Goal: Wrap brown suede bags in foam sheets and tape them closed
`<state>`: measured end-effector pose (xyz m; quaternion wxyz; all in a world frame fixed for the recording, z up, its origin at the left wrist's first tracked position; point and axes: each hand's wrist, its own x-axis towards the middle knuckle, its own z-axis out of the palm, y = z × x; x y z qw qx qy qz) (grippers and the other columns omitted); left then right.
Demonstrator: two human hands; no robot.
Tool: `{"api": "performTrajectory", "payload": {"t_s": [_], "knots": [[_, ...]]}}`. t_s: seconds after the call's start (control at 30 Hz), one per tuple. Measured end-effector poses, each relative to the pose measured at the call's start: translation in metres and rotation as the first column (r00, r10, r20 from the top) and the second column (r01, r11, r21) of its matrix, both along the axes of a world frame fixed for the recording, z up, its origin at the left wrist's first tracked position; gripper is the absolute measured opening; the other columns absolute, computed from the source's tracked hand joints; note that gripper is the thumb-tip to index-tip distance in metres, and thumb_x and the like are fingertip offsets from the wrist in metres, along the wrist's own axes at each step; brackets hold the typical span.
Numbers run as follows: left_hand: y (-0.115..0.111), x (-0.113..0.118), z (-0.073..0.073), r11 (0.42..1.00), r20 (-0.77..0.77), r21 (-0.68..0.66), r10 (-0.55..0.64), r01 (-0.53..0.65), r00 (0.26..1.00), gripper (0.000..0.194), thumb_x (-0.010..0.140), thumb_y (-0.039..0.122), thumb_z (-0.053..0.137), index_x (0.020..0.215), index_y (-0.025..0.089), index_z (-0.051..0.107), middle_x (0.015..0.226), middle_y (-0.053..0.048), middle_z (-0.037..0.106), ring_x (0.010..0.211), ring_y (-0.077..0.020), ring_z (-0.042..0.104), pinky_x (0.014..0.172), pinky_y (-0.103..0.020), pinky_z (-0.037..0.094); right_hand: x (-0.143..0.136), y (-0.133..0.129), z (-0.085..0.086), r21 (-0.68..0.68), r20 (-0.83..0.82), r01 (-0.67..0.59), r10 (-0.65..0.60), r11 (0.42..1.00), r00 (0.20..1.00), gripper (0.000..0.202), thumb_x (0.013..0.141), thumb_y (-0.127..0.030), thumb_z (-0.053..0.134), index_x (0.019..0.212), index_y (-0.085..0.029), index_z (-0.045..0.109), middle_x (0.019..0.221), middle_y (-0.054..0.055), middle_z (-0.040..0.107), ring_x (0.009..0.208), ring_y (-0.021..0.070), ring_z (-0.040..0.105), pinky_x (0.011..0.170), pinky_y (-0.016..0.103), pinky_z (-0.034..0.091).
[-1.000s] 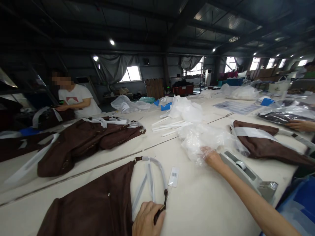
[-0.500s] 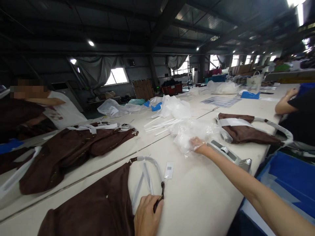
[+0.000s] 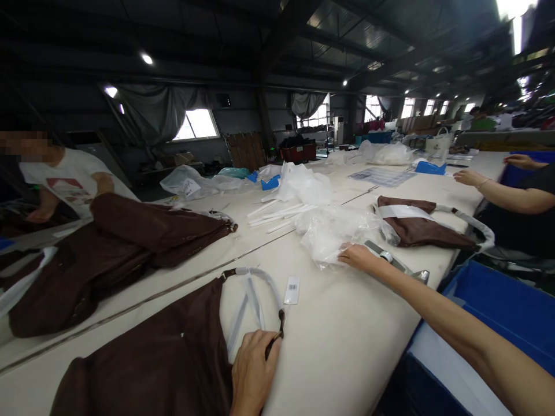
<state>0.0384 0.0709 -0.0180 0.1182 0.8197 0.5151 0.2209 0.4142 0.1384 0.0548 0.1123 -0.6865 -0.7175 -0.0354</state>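
A dark brown bag (image 3: 156, 352) lies on the white table at the lower left, its handle wrapped in pale strips. My left hand (image 3: 255, 367) is closed on the strap end of that bag, with a dark fitting at its fingertips. Just beyond it rests a white tag (image 3: 292, 290). My right hand (image 3: 355, 256) reaches to the middle of the table and pinches the near edge of a clear plastic bag (image 3: 323, 237) in a crumpled heap. Beside the right hand is a grey metal tape dispenser (image 3: 388, 255), partly hidden by the wrist.
More brown bags (image 3: 130, 248) lie at the left near a person in a white shirt (image 3: 73, 179). Another wrapped brown bag (image 3: 410, 222), a blue bin (image 3: 498, 312) and a person's forearms (image 3: 507, 193) are at the right. White strips (image 3: 281, 215) lie mid-table.
The plastic under my right hand has shifted slightly, and the fingers have drawn together on its edge. At the left, a brown bag now lies on the others. The right person's hands reach further over the table.
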Motion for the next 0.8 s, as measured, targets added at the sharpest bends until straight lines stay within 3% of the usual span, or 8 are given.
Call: {"api": "performTrajectory", "payload": {"t_s": [0.13, 0.23, 0.33, 0.43, 0.53, 0.63, 0.73, 0.8], "knots": [[-0.002, 0.0, 0.001, 1.0, 0.062, 0.015, -0.027, 0.026, 0.998, 0.026, 0.094, 0.03, 0.042, 0.1, 0.024, 0.067, 0.11, -0.006, 0.07, 0.117, -0.0266, 0.055, 0.1, -0.044, 0.044, -0.003, -0.038, 0.006, 0.011, -0.047, -0.02, 0.02, 1.0, 0.999, 0.024, 0.092, -0.019, 0.045, 0.08, -0.018, 0.067, 0.094, 0.011, 0.07, 0.097, 0.0242, 0.063, 0.091, 0.035, 0.042], [-0.006, 0.003, 0.006, 0.999, 0.094, -0.041, -0.012, 0.016, 0.995, 0.026, 0.094, 0.028, 0.038, 0.092, 0.022, 0.063, 0.105, -0.007, 0.07, 0.108, -0.0242, 0.06, 0.109, -0.046, 0.036, -0.007, -0.085, 0.007, 0.04, -0.213, -0.006, 0.014, 0.999, 0.977, 0.026, 0.093, -0.028, 0.038, 0.093, -0.02, 0.063, 0.094, 0.01, 0.069, 0.088, 0.0241, 0.063, 0.083, 0.036, 0.046], [-0.009, 0.007, 0.014, 0.987, 0.152, -0.158, 0.019, 0.005, 0.988, 0.028, 0.096, 0.033, 0.036, 0.084, 0.022, 0.058, 0.087, -0.003, 0.068, 0.088, -0.0212, 0.062, 0.105, -0.042, 0.039, -0.013, -0.128, 0.003, -0.064, -0.756, 0.072, -0.095, 0.995, 0.647, 0.034, 0.085, -0.055, 0.053, 0.09, -0.023, 0.061, 0.07, 0.003, 0.064, 0.061, 0.0196, 0.057, 0.056, 0.03, 0.045], [-0.01, 0.007, 0.019, 0.969, 0.22, -0.247, 0.065, -0.009, 0.973, 0.027, 0.096, 0.039, 0.037, 0.095, 0.023, 0.059, 0.086, 0.0, 0.068, 0.087, -0.0193, 0.063, 0.088, -0.031, 0.046, -0.027, -0.147, -0.007, -0.256, -0.922, -0.022, -0.238, 0.966, 0.305, 0.048, 0.072, -0.058, 0.07, 0.101, -0.021, 0.065, 0.073, 0.003, 0.067, 0.062, 0.0189, 0.059, 0.056, 0.028, 0.046], [-0.012, 0.004, 0.026, 0.937, 0.409, -0.344, 0.087, 0.066, 0.908, 0.035, 0.095, 0.041, 0.038, 0.118, 0.022, 0.055, 0.092, 0.001, 0.07, 0.09, -0.0178, 0.062, 0.085, -0.028, 0.045, -0.046, -0.141, -0.018, -0.328, -0.942, -0.127, -0.315, 0.936, 0.115, 0.051, 0.069, -0.051, 0.076, 0.106, -0.018, 0.068, 0.085, 0.006, 0.071, 0.066, 0.0192, 0.063, 0.059, 0.029, 0.049], [-0.016, -0.001, 0.036, 0.909, 0.544, -0.391, 0.099, 0.148, 0.833, 0.038, 0.095, 0.045, 0.038, 0.108, 0.017, 0.061, 0.093, -0.002, 0.067, 0.09, -0.0186, 0.059, 0.086, -0.028, 0.044, -0.063, -0.117, -0.022, -0.296, -0.955, -0.14, -0.298, 0.945, 0.011, 0.049, 0.069, -0.045, 0.077, 0.107, -0.016, 0.068, 0.087, 0.007, 0.072, 0.067, 0.0189, 0.063, 0.058, 0.028, 0.05], [-0.019, -0.006, 0.045, 0.903, 0.618, -0.394, 0.12, 0.173, 0.777, 0.038, 0.093, 0.047, 0.043, 0.1, 0.017, 0.064, 0.095, -0.003, 0.064, 0.092, -0.0194, 0.057, 0.087, -0.029, 0.043, -0.083, -0.085, -0.018, -0.184, -0.983, -0.11, -0.183, 0.977, 0.014, 0.048, 0.07, -0.045, 0.075, 0.107, -0.016, 0.068, 0.088, 0.006, 0.072, 0.07, 0.0185, 0.064, 0.062, 0.028, 0.051], [-0.021, -0.009, 0.049, 0.897, 0.67, -0.4, 0.145, 0.189, 0.728, 0.037, 0.091, 0.048, 0.047, 0.103, 0.017, 0.063, 0.101, -0.004, 0.064, 0.096, -0.02, 0.057, 0.09, -0.03, 0.043, -0.1, -0.066, -0.014, -0.108, -0.992, -0.097, -0.101, 0.989, 0.075, 0.047, 0.071, -0.045, 0.072, 0.107, -0.016, 0.068, 0.087, 0.005, 0.071, 0.071, 0.0177, 0.064, 0.066, 0.029, 0.051]]}}
